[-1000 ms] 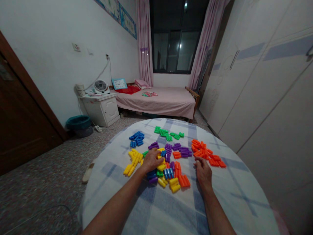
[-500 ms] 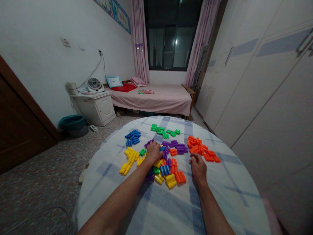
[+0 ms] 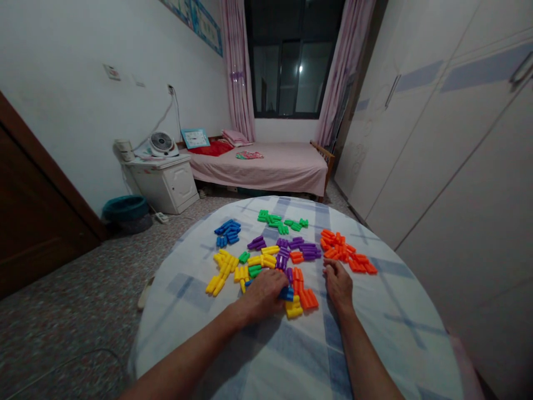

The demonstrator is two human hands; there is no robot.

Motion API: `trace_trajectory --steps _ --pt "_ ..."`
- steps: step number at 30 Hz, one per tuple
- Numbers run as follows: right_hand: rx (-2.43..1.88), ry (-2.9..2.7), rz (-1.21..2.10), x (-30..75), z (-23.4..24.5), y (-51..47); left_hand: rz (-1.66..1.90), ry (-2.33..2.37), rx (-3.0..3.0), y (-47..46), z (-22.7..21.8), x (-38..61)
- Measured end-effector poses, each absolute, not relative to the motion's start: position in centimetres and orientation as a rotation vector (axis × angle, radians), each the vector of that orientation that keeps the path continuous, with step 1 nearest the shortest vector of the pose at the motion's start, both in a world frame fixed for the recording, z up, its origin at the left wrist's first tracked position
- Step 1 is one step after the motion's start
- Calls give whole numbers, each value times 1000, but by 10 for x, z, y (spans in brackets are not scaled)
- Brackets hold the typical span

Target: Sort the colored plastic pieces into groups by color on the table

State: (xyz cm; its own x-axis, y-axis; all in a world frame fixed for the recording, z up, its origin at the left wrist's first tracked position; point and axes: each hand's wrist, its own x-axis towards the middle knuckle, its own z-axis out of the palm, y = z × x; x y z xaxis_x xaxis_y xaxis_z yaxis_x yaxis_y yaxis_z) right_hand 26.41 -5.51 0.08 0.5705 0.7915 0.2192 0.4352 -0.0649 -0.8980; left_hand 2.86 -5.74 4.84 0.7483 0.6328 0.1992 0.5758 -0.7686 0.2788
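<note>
Bright plastic blocks lie in colour groups on a round table (image 3: pixel 291 355) covered with a blue-checked white cloth. My left hand (image 3: pixel 263 293) lies curled over the near edge of the mixed pile (image 3: pixel 287 280), covering blue and purple pieces; what its fingers grip is hidden. My right hand (image 3: pixel 338 282) rests on the cloth with fingers curled, just below the orange blocks (image 3: pixel 345 253). Yellow blocks (image 3: pixel 225 269) lie to the left, blue blocks (image 3: pixel 227 231) at the far left, green blocks (image 3: pixel 281 221) at the far edge, purple blocks (image 3: pixel 302 248) in the middle.
Beyond the table stand a pink-covered bed (image 3: pixel 266 166), a white nightstand (image 3: pixel 164 183) with a small fan (image 3: pixel 160 143), and a teal basin (image 3: pixel 125 208) on the speckled floor. White wardrobe doors (image 3: pixel 437 139) run along the right. A dark wooden door (image 3: pixel 33 211) is on the left.
My left hand has pulled back from the middle of the pile towards me, uncovering yellow and green blocks. My right hand has stayed almost where it was.
</note>
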Motion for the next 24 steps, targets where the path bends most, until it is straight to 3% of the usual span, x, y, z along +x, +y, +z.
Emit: trace_trajectory --steps 7,19,24 --pt "-1699 -1052 399 266 -1 -55 404 960 2920 -53 34 38" --pt "-1713 -1070 397 266 -3 -53 957 1059 2436 -48 40 29" --pt "-1732 -1064 397 265 1 -54 630 946 2735 -63 45 30"
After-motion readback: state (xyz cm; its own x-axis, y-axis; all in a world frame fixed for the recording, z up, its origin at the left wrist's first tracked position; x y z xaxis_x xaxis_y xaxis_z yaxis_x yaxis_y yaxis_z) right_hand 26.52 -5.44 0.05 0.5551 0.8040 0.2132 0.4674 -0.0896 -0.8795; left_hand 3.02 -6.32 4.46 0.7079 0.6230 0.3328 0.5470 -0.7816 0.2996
